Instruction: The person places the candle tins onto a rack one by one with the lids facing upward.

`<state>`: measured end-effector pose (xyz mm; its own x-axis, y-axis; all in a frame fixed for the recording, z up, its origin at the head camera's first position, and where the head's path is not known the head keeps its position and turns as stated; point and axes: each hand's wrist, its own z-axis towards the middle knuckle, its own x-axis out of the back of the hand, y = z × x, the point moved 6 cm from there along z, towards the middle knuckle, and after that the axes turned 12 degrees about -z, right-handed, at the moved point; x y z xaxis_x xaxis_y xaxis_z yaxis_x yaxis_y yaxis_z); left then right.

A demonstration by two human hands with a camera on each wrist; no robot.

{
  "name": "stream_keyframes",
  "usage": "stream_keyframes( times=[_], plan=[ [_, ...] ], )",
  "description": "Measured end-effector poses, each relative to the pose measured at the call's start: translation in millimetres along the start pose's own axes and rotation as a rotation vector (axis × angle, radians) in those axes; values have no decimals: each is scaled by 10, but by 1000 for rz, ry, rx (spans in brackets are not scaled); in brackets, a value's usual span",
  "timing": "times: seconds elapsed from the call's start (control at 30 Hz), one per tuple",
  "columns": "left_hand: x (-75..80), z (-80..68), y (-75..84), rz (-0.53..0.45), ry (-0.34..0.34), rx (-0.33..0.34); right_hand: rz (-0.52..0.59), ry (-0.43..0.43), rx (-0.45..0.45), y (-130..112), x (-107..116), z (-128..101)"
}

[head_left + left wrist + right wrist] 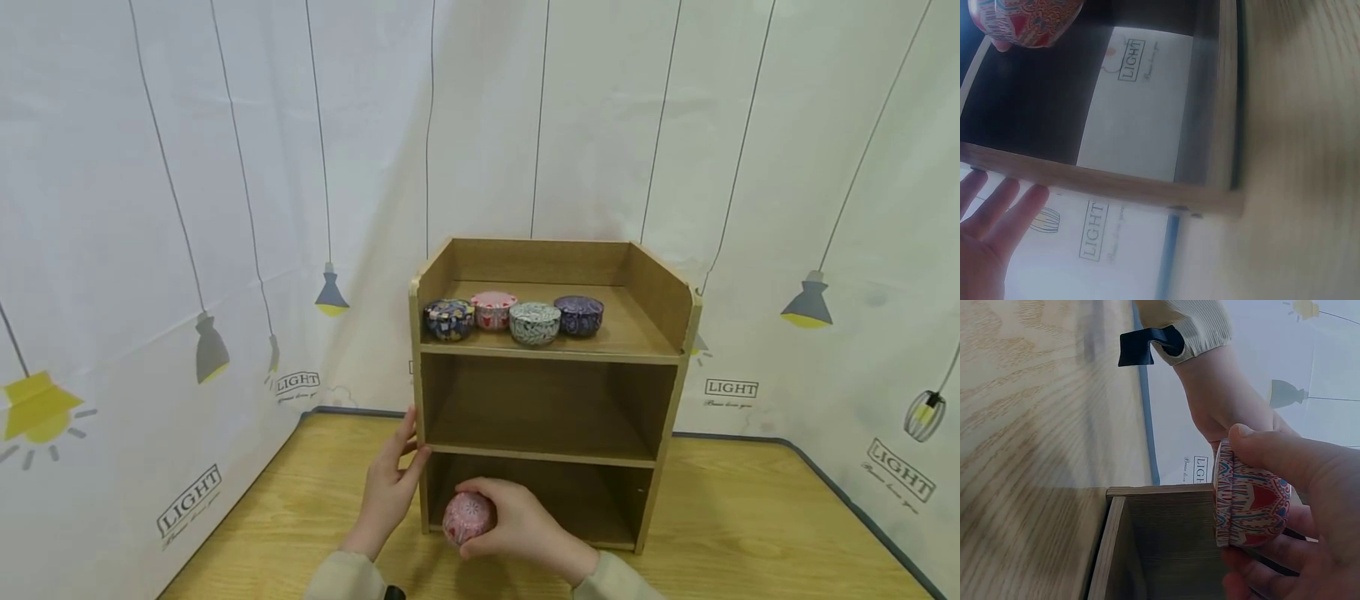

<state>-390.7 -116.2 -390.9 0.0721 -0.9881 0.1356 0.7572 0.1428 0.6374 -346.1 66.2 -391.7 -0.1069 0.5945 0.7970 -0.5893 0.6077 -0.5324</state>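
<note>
A round tin (467, 518) with a red, pink and blue pattern is in my right hand (519, 523), gripped between thumb and fingers. It is held tilted in front of the bottom compartment of a small wooden shelf (547, 457). My left hand (388, 482) rests against the shelf's left side panel, its fingers stretched along the outside and its thumb at the front edge. In the right wrist view the tin (1252, 499) shows its side pattern, with the fingers partly behind it. The left wrist view catches straight fingers (1013, 209) at the panel.
On the top shelf stand several patterned tins: a dark floral one (449, 320), a pink one (493, 310), a green and white one (535, 323) and a purple one (579, 316). The shelf stands on a wooden table (765, 517), with a lamp-printed backdrop (600, 125) behind.
</note>
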Motion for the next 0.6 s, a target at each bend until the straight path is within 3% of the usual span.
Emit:
stream_keyframes(
  times=[0.6],
  plan=[
    [0,-8,-3,-5,0,22,-2,34,11,-76,123,-26]
  ],
)
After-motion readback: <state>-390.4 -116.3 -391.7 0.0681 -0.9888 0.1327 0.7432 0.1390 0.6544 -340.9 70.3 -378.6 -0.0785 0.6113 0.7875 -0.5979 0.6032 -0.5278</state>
